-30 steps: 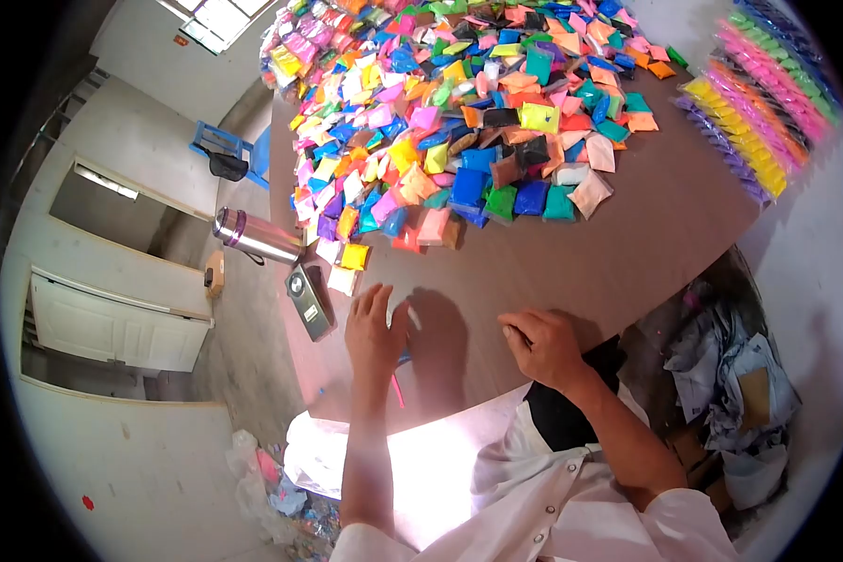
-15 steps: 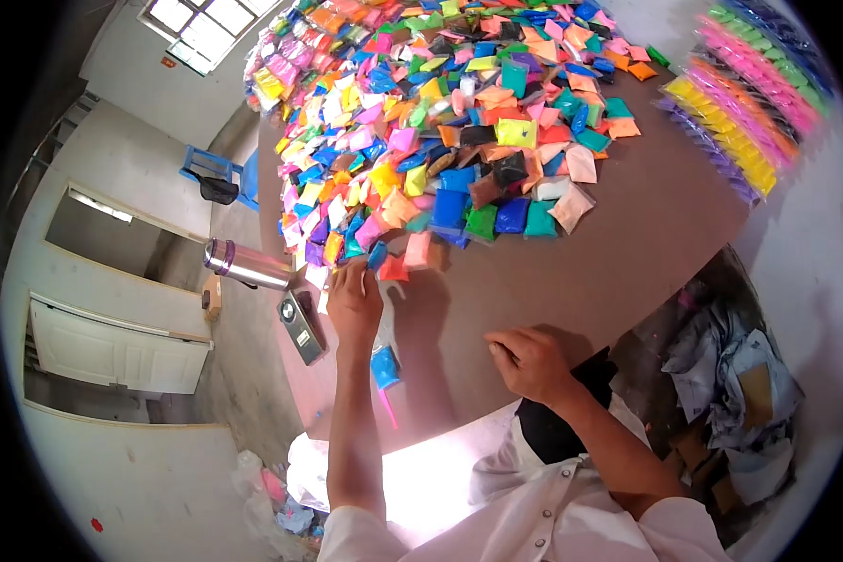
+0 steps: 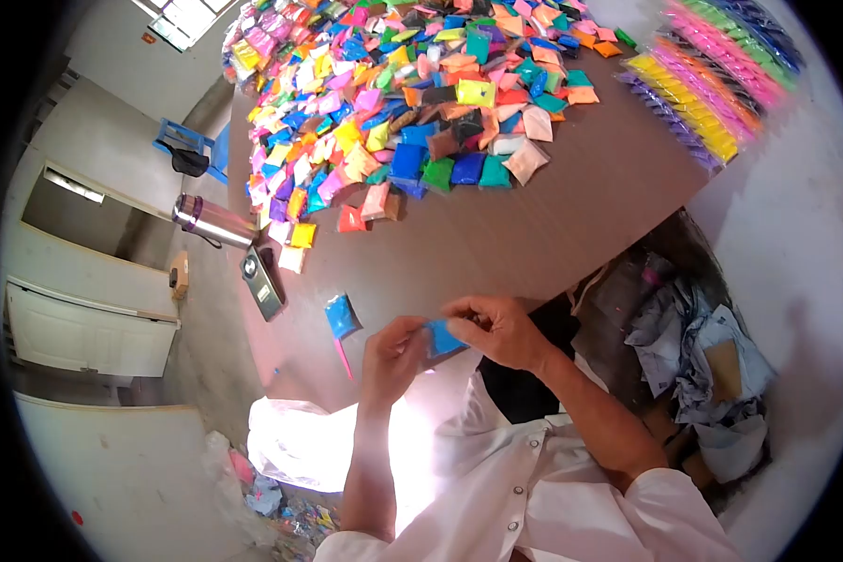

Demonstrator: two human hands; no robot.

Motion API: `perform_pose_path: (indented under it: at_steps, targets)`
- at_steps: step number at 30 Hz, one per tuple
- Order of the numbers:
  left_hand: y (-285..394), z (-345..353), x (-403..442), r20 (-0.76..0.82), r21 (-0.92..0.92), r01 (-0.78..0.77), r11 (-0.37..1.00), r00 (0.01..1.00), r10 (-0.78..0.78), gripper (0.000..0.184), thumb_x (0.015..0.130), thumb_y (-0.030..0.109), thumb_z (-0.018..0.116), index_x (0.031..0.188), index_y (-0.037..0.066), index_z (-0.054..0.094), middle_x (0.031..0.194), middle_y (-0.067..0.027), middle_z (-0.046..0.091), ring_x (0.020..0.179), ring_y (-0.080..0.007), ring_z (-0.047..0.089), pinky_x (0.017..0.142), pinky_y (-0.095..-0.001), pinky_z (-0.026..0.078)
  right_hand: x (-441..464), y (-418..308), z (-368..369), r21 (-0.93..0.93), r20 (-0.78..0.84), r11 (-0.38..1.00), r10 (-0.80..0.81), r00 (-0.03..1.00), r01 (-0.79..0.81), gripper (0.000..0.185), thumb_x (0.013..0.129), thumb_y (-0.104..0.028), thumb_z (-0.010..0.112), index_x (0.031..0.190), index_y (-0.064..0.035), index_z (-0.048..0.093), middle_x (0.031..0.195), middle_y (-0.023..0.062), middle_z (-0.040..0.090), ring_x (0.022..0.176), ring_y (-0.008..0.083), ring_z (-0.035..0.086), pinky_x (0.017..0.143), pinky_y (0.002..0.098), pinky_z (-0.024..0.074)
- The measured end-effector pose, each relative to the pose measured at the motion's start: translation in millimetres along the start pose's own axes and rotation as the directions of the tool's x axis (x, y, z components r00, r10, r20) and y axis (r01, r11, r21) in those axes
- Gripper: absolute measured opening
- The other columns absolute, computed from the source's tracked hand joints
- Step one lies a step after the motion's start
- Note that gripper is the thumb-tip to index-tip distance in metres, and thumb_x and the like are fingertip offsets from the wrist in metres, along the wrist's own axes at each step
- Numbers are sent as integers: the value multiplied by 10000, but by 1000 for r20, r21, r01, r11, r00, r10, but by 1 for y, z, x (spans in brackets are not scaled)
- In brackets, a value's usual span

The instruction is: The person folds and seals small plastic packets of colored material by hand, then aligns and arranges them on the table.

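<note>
A small blue packet (image 3: 445,339) is held between my two hands, just over the near edge of the brown table (image 3: 440,253). My left hand (image 3: 395,358) pinches its left end. The fingers of my right hand (image 3: 501,330) close on its right end and upper edge. Left of my hands lies another blue packet (image 3: 341,317) on the table, with a pink stick-like piece (image 3: 344,359) at its lower end. What the packets contain cannot be made out in detail.
A big heap of colourful packets (image 3: 393,103) covers the far table. Strips of packets (image 3: 693,94) lie at the far right. A steel flask (image 3: 215,220) and a phone (image 3: 262,284) are at the left edge. Crumpled bags (image 3: 693,365) fill the floor at right.
My left hand has come back from the heap's near edge with a blue packet. My right hand has moved left and taken hold of it too. The view has shifted.
</note>
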State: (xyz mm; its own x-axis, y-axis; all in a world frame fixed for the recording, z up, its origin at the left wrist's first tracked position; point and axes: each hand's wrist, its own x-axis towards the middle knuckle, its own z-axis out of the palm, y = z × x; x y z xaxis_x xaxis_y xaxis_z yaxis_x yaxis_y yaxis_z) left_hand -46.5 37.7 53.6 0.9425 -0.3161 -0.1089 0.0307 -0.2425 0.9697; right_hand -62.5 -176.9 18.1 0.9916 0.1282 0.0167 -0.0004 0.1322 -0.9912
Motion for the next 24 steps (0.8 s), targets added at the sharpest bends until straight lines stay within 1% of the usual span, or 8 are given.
perform_pose_path:
  at_steps: [3,6,8,11,15,18,20,24]
  targets:
    - [-17,8,-13,-25,-86,35,996,999,-37,186,1012,100,657,1123,-46,689,902,-66,722,808,-102,656,702,-261,537,-24,10,6,36,49,996,85,995,-87,217,953,-94,679,1114,49,704,1003,80,716,900,138,681,802,287,548]
    - [-34,21,-26,-161,-390,88,917,974,-161,172,984,147,717,1057,-10,710,875,-44,711,733,-93,630,675,-247,504,-44,24,20,146,-70,984,111,991,-100,213,952,-82,678,1126,39,703,1004,82,713,901,129,677,800,289,563]
    - [-47,27,-39,-175,-369,120,922,965,-195,156,977,143,725,1029,-4,713,867,-41,710,733,-94,628,682,-249,503,-54,32,32,315,-174,947,118,978,-59,220,983,-79,696,1169,36,673,948,69,711,796,94,659,701,250,564]
    - [-55,29,-55,-224,-366,124,922,950,-216,130,958,126,743,976,-1,718,850,-39,710,736,-96,628,693,-249,502,-64,52,43,313,-169,948,116,979,-59,223,987,-65,683,1182,36,643,974,74,702,812,104,662,711,257,568]
    - [-63,27,-71,-274,-319,128,939,936,-220,92,955,86,727,985,0,719,852,-42,712,743,-108,633,703,-252,501,-72,65,50,274,-116,954,161,980,-124,229,990,-72,674,1189,32,626,1003,71,688,831,113,663,741,269,571]
    - [-69,22,-80,-274,-256,68,964,951,-140,135,1004,120,693,1016,-13,708,864,-31,695,773,-94,615,700,-241,504,-76,69,54,195,-34,968,170,985,-160,240,989,-79,673,1190,36,611,1000,67,676,835,112,657,753,274,569]
    - [-69,13,-87,-226,-53,106,993,967,-115,102,982,72,687,999,-25,713,856,-34,707,759,-97,622,730,-254,504,-76,73,57,130,-9,991,26,1000,-24,242,989,-97,674,1191,27,627,1005,54,665,852,99,653,754,269,562]
    - [-57,13,-96,-193,155,91,984,979,-60,122,996,87,672,992,-29,710,858,-33,702,778,-93,625,743,-257,510,-72,65,59,-39,55,999,38,998,-36,238,955,-151,679,1116,25,680,1006,93,706,880,165,681,821,312,552]
